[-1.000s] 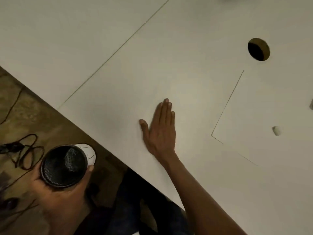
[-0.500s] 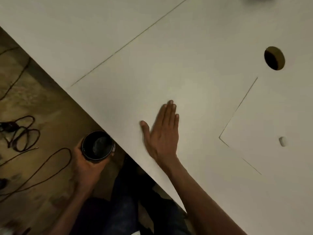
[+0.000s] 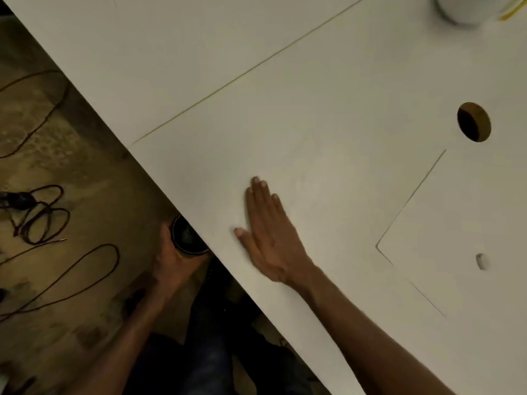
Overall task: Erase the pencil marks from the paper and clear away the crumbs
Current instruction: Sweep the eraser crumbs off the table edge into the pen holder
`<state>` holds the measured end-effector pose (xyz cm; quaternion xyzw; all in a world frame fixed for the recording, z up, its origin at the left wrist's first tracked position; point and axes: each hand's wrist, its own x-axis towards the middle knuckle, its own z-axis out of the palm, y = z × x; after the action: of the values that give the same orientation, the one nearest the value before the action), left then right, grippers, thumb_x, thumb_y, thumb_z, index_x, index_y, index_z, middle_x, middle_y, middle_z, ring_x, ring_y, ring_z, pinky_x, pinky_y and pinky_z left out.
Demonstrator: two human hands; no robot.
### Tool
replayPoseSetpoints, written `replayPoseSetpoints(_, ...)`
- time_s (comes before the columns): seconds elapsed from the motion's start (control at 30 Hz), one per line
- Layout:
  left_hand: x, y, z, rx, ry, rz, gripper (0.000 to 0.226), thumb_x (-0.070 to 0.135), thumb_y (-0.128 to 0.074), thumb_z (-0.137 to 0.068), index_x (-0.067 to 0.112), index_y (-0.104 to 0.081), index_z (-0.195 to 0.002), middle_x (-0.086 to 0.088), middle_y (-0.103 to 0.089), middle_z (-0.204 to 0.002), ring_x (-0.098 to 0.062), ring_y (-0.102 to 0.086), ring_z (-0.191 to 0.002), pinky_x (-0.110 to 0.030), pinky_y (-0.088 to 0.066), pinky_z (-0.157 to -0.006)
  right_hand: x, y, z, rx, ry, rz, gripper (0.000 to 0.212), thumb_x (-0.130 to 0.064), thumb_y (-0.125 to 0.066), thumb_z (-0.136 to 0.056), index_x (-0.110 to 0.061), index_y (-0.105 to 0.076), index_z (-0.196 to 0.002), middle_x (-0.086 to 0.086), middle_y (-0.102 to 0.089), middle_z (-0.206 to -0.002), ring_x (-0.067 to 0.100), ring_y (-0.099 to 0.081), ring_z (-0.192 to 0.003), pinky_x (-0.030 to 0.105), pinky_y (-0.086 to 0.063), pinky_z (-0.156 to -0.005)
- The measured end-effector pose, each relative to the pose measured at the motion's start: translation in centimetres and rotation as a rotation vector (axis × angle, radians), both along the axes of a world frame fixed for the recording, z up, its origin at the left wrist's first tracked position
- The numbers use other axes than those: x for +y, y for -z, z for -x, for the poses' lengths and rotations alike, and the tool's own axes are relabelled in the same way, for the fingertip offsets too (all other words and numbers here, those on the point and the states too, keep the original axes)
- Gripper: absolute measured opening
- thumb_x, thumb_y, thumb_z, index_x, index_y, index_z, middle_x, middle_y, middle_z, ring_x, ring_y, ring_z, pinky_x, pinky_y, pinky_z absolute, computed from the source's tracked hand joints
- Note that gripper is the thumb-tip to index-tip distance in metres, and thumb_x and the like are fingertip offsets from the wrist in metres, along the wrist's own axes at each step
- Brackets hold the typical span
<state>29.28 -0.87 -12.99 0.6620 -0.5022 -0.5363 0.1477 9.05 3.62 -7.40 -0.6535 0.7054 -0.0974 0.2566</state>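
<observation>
My right hand (image 3: pixel 269 232) lies flat on the white table (image 3: pixel 313 124), fingers together, a short way in from the near edge. My left hand (image 3: pixel 171 260) holds a round black container (image 3: pixel 186 238) just below that edge, its far rim hidden under the tabletop. A white sheet of paper (image 3: pixel 470 212) lies at the right with a small white eraser (image 3: pixel 482 261) on it. No crumbs or pencil marks can be made out.
A round cable hole (image 3: pixel 474 122) is cut in the table beyond the paper. A white object (image 3: pixel 467 8) sits at the top right edge. Dark cables (image 3: pixel 42 215) are strewn on the floor at the left. My legs are under the table edge.
My left hand has brought the black container up from the lower left to just under the table edge. My right hand has slid toward that edge, turning its fingers left.
</observation>
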Motion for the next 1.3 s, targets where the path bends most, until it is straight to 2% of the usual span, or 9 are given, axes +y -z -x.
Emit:
replayPoseSetpoints(0.1, 0.4, -0.1, 0.1, 0.002, -0.003, 0.004, 0.113, 0.038, -0.098, -0.047, 0.012, -0.044, -0.143, -0.009, -0.059, -0.137, -0.026, -0.059, -0.120, -0.034, -0.045, -0.092, 2.1, -1.8, -0.3, -0.188, 0.051, -0.005, 0.069, -0.042, -0.027, -0.103, -0.007, 0.003, -0.154, 0.004, 0.013, -0.163, 0.015, 0.012, -0.149, 0.037, 0.000, -0.123)
replayPoseSetpoints(0.23, 1.1, 0.4, -0.1, 0.029, 0.012, 0.004, 0.104, 0.021, -0.101, -0.058, 0.016, -0.043, -0.144, -0.005, -0.058, -0.138, -0.022, -0.059, -0.122, -0.032, -0.045, -0.096, 5.2, -1.0, 1.0, 0.011, 0.354, -0.018, 0.073, -0.049, -0.026, -0.102, -0.008, 0.007, -0.154, 0.004, 0.018, -0.162, 0.016, 0.015, -0.149, 0.043, -0.005, -0.123)
replayPoseSetpoints(0.53, 1.0, 0.0, 0.2, 0.066, 0.013, -0.006, 0.123, 0.071, -0.076, -0.044, 0.016, -0.039, -0.147, -0.009, -0.057, -0.141, -0.028, -0.058, -0.126, -0.051, -0.051, -0.104, -0.7, 0.0, -6.4, 0.058, 0.231, 0.015, 0.079, -0.056, -0.023, -0.100, -0.003, 0.000, -0.154, 0.012, 0.012, -0.162, 0.019, 0.015, -0.149, 0.039, 0.000, -0.123)
replayPoseSetpoints(0.67, 0.5, -0.5, 0.3, 0.108, -0.001, 0.049, 0.119, 0.059, -0.089, -0.043, 0.020, -0.042, -0.146, -0.001, -0.058, -0.139, -0.018, -0.057, -0.124, -0.038, -0.049, -0.099, 0.7, -1.2, -4.7, -0.154, 0.257, 0.067, 0.072, -0.046, -0.028, -0.102, -0.008, 0.006, -0.154, 0.006, 0.015, -0.162, 0.014, 0.015, -0.149, 0.034, 0.005, -0.122)
replayPoseSetpoints(0.8, -0.3, 0.3, 0.1, 0.100, 0.006, 0.087, 0.115, 0.045, -0.098, -0.048, 0.020, -0.042, -0.145, 0.003, -0.058, -0.139, -0.018, -0.059, -0.125, -0.037, -0.051, -0.102, 3.9, -0.2, -0.8, 0.053, 0.321, 0.014, 0.073, -0.049, -0.022, -0.101, -0.005, 0.003, -0.154, 0.007, 0.013, -0.162, 0.018, 0.013, -0.150, 0.044, -0.005, -0.122)
replayPoseSetpoints(0.97, -0.8, 0.7, 0.0, 0.113, 0.012, 0.097, 0.112, 0.027, -0.101, -0.055, 0.014, -0.040, -0.147, 0.001, -0.056, -0.138, -0.012, -0.054, -0.123, -0.005, -0.043, -0.086, 1.2, 0.8, -3.7, 0.199, 0.104, 0.021, 0.081, -0.056, -0.028, -0.100, 0.003, -0.009, -0.152, 0.018, 0.002, -0.162, 0.027, 0.007, -0.150, 0.045, -0.007, -0.122)
replayPoseSetpoints(1.07, -0.7, 0.6, -0.3, 0.117, 0.022, 0.132, 0.111, 0.045, -0.091, -0.054, 0.008, -0.041, -0.146, 0.000, -0.054, -0.135, -0.016, -0.055, -0.123, 0.005, -0.039, -0.079, -1.0, 0.5, -5.9, 0.132, 0.008, 0.038, 0.080, -0.055, -0.029, -0.100, 0.000, -0.004, -0.154, 0.016, 0.006, -0.162, 0.024, 0.011, -0.150, 0.045, -0.006, -0.122)
replayPoseSetpoints(1.2, -0.9, -0.2, -0.7, 0.100, 0.015, 0.160, 0.118, 0.050, -0.094, -0.045, 0.010, -0.044, -0.144, 0.001, -0.057, -0.134, -0.015, -0.056, -0.122, -0.016, -0.047, -0.088, -0.6, -0.4, -5.1, -0.146, 0.096, 0.048, 0.073, -0.049, -0.026, -0.101, -0.011, 0.008, -0.154, 0.007, 0.012, -0.163, 0.016, 0.013, -0.149, 0.038, 0.003, -0.122)
replayPoseSetpoints(1.3, -1.0, 0.0, -1.1, 0.087, 0.020, 0.219, 0.108, 0.032, -0.098, -0.052, 0.010, -0.045, -0.143, -0.003, -0.057, -0.138, -0.021, -0.057, -0.127, -0.027, -0.047, -0.098, 1.6, 0.3, -2.5, 0.076, 0.163, 0.027, 0.072, -0.050, -0.023, -0.101, -0.009, 0.004, -0.154, 0.009, 0.009, -0.163, 0.019, 0.010, -0.150, 0.044, -0.005, -0.122)
